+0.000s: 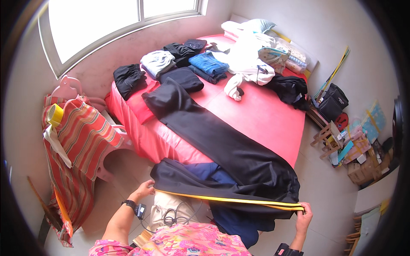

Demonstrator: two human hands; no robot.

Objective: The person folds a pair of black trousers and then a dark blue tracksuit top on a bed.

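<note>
A pair of black trousers with yellow side stripes runs across the bed and over its near edge, one long part slanting to the far left. Its near part is stretched sideways between my hands, the stripes along the lower edge. My left hand is closed at the left end of this near part. At the right end, where the stripes finish, my right hand grips the cloth. Beneath the trousers a navy blue garment shows, hanging low in front of me. A beige cloth item with a dark cord lies close to my left forearm.
On the pink-sheeted bed lie folded jeans, dark and grey clothes, a white garment and bedding. A striped cloth drapes a pink chair at left, with yellow tape. Stools, bags and boxes stand right.
</note>
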